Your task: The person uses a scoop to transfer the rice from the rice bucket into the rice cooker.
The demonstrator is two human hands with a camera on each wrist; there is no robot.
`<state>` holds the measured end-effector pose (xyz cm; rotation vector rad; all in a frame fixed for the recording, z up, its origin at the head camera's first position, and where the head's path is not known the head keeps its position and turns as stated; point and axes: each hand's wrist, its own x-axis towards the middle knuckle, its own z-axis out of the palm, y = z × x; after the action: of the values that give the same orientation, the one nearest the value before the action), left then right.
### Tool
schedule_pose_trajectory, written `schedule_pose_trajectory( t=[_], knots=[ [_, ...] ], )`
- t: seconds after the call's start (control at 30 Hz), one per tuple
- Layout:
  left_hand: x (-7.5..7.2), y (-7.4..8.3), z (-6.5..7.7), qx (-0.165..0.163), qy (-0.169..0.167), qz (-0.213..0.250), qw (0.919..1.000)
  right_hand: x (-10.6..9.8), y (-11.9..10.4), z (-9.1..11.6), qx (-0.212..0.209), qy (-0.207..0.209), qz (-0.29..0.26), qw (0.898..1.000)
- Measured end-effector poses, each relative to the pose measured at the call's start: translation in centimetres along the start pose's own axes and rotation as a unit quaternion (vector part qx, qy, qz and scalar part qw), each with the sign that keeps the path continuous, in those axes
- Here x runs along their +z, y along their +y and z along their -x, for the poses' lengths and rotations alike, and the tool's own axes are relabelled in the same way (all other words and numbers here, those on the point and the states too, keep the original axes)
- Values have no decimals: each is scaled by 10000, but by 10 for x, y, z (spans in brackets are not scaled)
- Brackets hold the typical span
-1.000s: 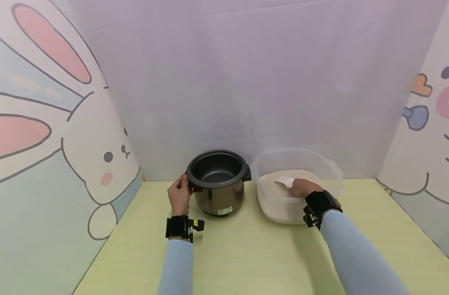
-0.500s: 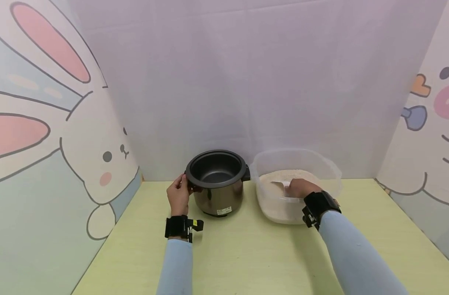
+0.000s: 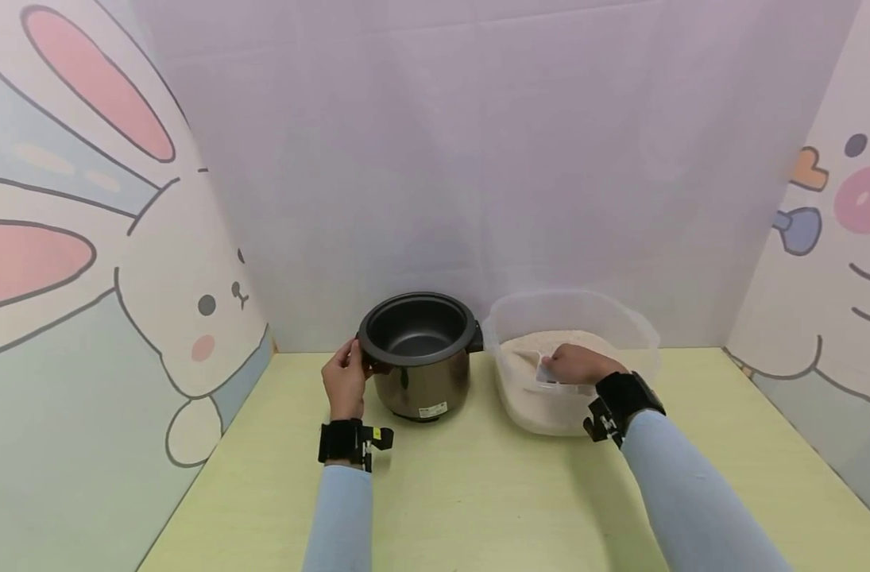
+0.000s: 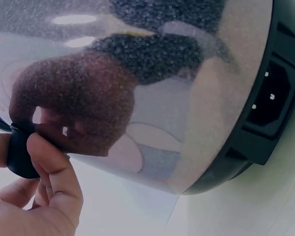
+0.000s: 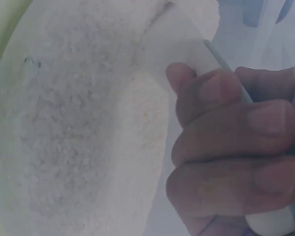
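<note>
Near the desk's [image 3: 463,492] back edge stand a translucent tub [image 3: 640,330] of rice [image 5: 64,113] and, left of it, a rice cooker [image 3: 435,385]. Your left hand [image 3: 345,385] pinches its black handle [image 4: 23,155]; your right hand [image 3: 581,365] curls round a white scoop [image 5: 276,222] inside the tub.

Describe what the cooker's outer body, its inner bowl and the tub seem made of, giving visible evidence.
Outer body: glossy, perhaps lacquered metal; it mirrors its surroundings.
Inner bowl: dark, satin, possibly coated metal; its highlights are soft.
Tub: smooth, likely translucent plastic; rice shows hazily through its wall.
</note>
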<state>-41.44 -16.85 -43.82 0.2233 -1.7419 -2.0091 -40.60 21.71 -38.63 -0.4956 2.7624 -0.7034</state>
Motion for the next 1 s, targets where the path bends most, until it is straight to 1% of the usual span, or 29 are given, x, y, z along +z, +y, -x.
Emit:
schedule_pose_trajectory(
  t=[0.1, 0.2, 0.3, 0.43, 0.57, 0.67, 0.87, 0.97, 1.0],
  knots=[
    [-1, 1, 0, -28, -12, 19, 10000, -2, -1, 2, 0, 0, -404, 9992],
    [-1, 2, 0, -45, 6, 34, 10000, -3, -2, 4, -154, -1, -788, 9968],
    [-1, 3, 1, -59, -8, 21, 10000, -3, -3, 6, -107, -12, -1085, 9940],
    [0, 2, 1, -37, -38, -56, 10000, -4, -2, 9, -37, -2, -1302, 9915],
    [0, 2, 2, 27, 5, -97, 9999, -4, 2, 9, -123, -25, -1462, 9892],
    [-1, 1, 2, 37, 30, -121, 9999, -3, 6, 9, -48, -1, -1703, 9854],
    [0, 0, 2, -3, 11, -154, 9999, -6, 9, 11, 226, 1, -2312, 9726],
    [0, 0, 1, 59, 2, -131, 9999, -10, 9, 12, 287, 62, -2386, 9707],
    [0, 0, 0, 73, -2, -104, 9999, -11, 8, 11, 316, 97, -2335, 9718]
  ],
)
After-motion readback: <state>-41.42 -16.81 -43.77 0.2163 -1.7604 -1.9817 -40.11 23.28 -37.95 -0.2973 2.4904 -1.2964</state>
